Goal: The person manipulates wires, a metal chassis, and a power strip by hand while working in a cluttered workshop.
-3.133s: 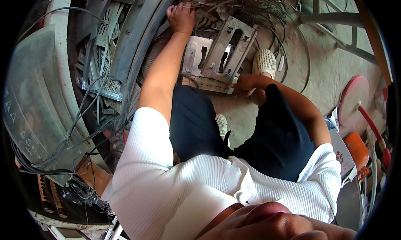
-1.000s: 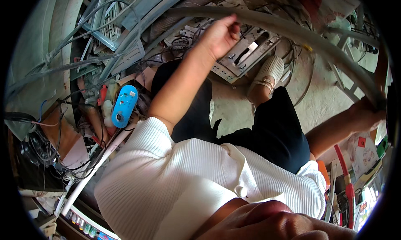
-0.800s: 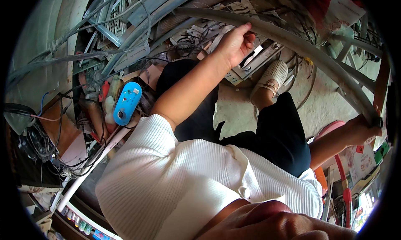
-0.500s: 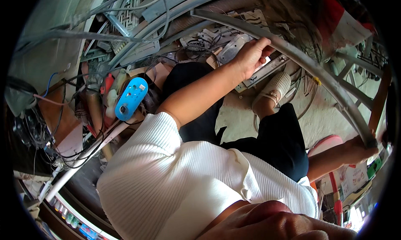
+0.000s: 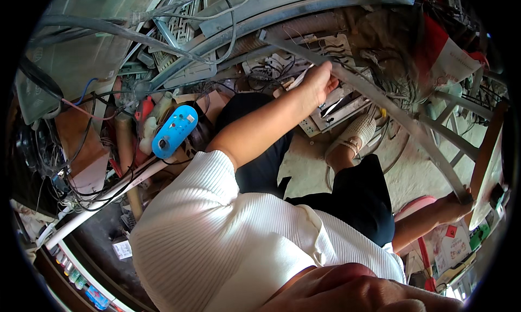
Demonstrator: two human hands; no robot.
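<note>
A long grey metal bar (image 5: pixel 388 101) runs slantwise from the upper middle down to the right. My left hand (image 5: pixel 319 84) has its thumb side against the bar's upper part, with the fingers curled in around its edge. Near the lower right end, my right hand (image 5: pixel 453 208) is wrapped around the same bar. The bar is held off the floor, above my sandalled foot (image 5: pixel 358 134). Below my left hand lie power strips (image 5: pixel 344 111) and other pale electrical parts among tangled wires.
At left, a blue oval panel with a knob (image 5: pixel 175 132) sits by a white pole (image 5: pixel 111 208) and loose cables. A metal-framed stool or table (image 5: pixel 464 141) stands at right. Long metal rails (image 5: pixel 304 14) cross the back. A red and white sack (image 5: pixel 445 51) is at upper right.
The bar's lower right end has shifted left and slightly down with my right hand. My left hand is a little lower and further left. The whole view has shifted somewhat.
</note>
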